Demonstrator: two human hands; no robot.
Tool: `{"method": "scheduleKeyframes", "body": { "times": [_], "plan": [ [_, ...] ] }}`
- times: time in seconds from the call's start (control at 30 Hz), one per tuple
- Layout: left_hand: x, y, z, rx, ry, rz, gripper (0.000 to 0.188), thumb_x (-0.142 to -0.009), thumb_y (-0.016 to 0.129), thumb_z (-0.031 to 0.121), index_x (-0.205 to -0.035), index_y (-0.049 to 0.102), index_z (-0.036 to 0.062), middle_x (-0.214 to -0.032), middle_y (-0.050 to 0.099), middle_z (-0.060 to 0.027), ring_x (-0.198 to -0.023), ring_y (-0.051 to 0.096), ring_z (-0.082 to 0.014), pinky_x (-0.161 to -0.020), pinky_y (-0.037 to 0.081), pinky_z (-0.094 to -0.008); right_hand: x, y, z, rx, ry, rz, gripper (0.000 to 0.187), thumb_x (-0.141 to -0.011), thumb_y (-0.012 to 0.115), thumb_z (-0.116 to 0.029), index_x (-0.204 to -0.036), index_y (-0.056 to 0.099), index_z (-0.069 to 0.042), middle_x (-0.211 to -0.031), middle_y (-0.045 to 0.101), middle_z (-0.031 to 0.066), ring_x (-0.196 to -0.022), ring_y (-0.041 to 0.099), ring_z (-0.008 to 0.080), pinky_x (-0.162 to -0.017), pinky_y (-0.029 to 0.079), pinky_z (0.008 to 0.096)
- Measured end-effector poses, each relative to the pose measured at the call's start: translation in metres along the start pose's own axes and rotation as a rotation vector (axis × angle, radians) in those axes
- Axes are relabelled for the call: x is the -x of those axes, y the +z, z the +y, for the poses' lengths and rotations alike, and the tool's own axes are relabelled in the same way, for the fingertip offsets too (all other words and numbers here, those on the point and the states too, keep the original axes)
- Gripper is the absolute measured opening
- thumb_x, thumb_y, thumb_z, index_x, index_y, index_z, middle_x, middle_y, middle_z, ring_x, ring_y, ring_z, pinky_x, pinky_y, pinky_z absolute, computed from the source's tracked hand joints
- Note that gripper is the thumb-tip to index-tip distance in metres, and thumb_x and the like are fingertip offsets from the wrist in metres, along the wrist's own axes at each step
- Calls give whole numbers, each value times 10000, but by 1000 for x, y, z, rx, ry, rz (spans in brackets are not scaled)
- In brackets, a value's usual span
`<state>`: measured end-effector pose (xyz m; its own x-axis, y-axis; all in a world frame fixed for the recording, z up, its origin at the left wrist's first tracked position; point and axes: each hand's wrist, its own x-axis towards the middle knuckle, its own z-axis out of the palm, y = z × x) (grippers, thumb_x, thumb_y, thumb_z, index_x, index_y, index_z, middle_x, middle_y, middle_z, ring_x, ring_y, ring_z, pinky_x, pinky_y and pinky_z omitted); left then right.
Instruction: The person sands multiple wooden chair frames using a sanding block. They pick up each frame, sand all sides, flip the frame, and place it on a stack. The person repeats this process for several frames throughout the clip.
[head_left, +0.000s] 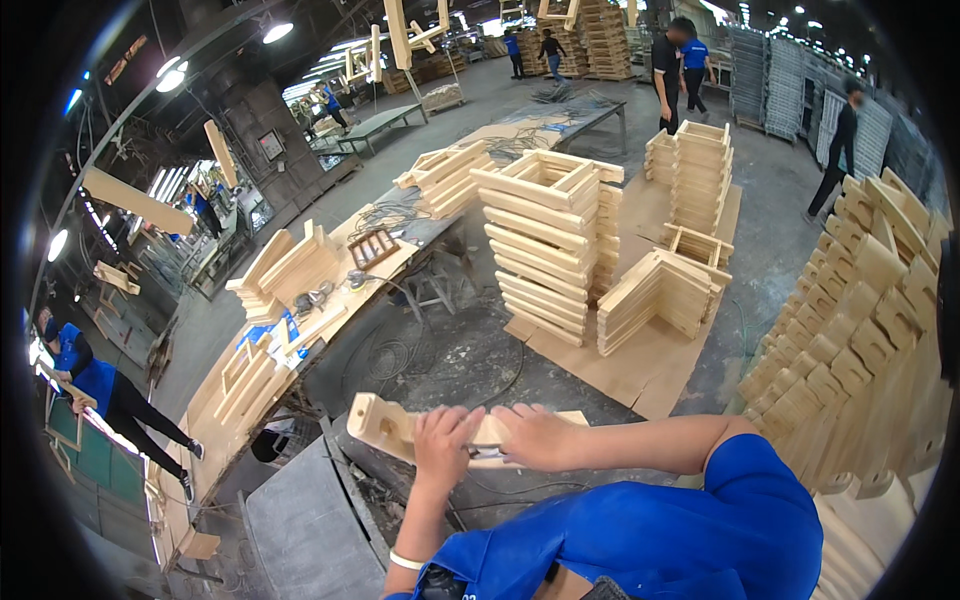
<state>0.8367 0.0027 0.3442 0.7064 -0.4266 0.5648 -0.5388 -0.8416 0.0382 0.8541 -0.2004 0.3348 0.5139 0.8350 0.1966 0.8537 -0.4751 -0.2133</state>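
A pale wooden part (382,426), long with a thick end and a hole in it, is held level in front of me, above the floor. My left hand (446,442) closes over its middle, fingers curled across the top. Right beside it, my right hand (538,437) is also closed over the part, nearer its far right end. Below the fingers, between the two hands, shows a small grey-white piece that I cannot make out. My palms and the underside of the wood are hidden.
A grey panel (312,520) lies at lower left. Beyond it runs a long bench (215,385) with wooden frames and tools. Stacked frames (540,250) stand on cardboard (570,358) ahead. Piled wooden parts (850,330) rise close on my right. Cables lie on the floor; several people are farther off.
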Motion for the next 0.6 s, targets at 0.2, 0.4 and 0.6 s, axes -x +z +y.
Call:
{"method": "scheduleKeyframes", "body": {
  "times": [0.2, 0.4, 0.6],
  "plan": [
    [-87, 1, -21, -98, 97, 339, 364, -648, 643, 53, -1001, 667, 139, -1118, 563, -89, -1141, 465, -338, -971, 340, -482, -11, -47, 46, 81, 84, 336, 257, -718, 662, -212, -968, 698, -169, -1221, 463, 197, -1032, 502, 343, -831, 430, 424],
    [-116, 32, -57, 2, 338, 759, 579, -726, 691, 58, -1253, 458, 112, -1344, 293, -254, -1283, 275, -449, -1063, 223, -582, -13, -95, 67, 169, 134, 634, 293, -674, 708, -134, -953, 726, -221, -1234, 496, 207, -1065, 529, 358, -835, 434, 423],
    [-121, 120, -161, 784, -305, 653, 847, -831, 633, 361, -1445, 145, 41, -1440, 234, -223, -1352, 223, -398, -1105, 185, -481, -44, -119, 98, 184, 159, 737, 343, -629, 750, -104, -965, 731, -174, -1223, 497, 228, -1016, 552, 369, -837, 448, 405]
  ]
}}
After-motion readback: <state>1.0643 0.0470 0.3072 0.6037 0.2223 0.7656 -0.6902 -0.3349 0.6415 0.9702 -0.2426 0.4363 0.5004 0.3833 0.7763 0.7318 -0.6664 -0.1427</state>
